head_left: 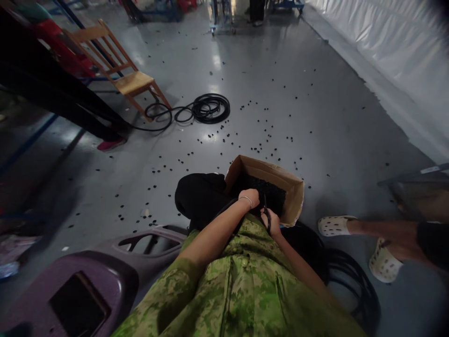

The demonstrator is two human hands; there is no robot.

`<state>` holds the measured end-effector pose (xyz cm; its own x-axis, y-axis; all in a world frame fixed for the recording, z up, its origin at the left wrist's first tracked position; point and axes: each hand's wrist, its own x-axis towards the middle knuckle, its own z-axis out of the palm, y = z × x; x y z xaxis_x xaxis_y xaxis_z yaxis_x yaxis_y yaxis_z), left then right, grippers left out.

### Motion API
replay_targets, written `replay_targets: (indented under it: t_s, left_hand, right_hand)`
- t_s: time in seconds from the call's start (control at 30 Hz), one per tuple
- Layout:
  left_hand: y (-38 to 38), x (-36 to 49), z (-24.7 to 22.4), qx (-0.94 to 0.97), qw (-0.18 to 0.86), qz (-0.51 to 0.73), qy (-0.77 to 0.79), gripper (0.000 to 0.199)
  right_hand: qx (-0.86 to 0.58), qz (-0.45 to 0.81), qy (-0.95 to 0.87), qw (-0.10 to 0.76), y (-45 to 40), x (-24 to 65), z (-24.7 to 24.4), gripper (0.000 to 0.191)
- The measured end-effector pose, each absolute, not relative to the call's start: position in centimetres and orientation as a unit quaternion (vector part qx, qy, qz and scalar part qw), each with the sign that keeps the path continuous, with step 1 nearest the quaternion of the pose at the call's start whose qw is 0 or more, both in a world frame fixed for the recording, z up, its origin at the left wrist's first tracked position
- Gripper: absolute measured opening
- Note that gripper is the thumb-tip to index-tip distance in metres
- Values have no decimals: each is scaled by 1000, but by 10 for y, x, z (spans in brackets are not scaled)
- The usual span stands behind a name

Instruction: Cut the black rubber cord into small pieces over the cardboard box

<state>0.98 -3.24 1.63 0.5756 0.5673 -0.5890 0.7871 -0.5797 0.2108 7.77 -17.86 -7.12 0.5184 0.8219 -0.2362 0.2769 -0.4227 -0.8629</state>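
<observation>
My left hand, with a bracelet at the wrist, is closed over the near side of an open cardboard box; a dark hose seems to run along under that forearm into it. My right hand is wrapped round the handles of black scissors, whose blades point away from me beside my left hand. Many small black pieces fill the bottom of the box. Whatever lies between the blades is too dark to tell.
A coil of black hose lies ahead by a wooden chair. A purple plastic chair holding a dark flat object is at left. Black pieces dot the floor. People's legs stand left and right; more hose lies right.
</observation>
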Motion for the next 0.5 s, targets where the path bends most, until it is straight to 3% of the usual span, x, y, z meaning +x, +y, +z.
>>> replay_targets:
  t_s: [0.5]
  left_hand:
    - [-32, 8, 21, 865, 240, -199, 393, 32]
  right_hand:
    - [-727, 381, -399, 409, -183, 83, -57, 32]
